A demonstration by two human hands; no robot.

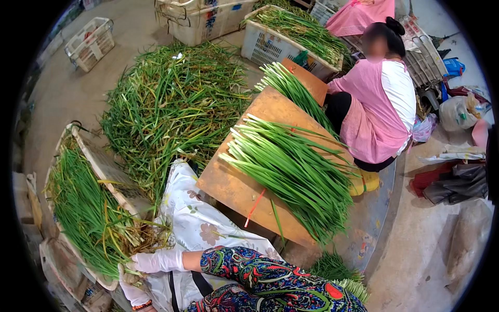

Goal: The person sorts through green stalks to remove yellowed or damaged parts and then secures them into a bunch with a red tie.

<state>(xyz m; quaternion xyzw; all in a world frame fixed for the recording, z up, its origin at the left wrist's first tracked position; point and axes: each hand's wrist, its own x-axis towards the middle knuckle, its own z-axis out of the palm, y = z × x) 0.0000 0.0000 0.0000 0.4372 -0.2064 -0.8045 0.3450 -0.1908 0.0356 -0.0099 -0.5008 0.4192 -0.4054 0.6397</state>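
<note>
Green, slender-leaved stalks with pale, rooty ends (83, 203) call for a light touch, leaves kept parallel and uncrushed; they fill the off-white plastic crate (100, 173) ahead of your white-gloved right hand (157, 261) and white-gloved left hand (133, 291), both touching stalks, though whether either grips cannot be told.

Crate wall (113, 165) as barrier between stalks (78, 203), heap (171, 99)

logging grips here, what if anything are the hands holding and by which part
Cannot be told: the left hand and right hand are at the greens in the crate, but their grip is unclear.
</note>
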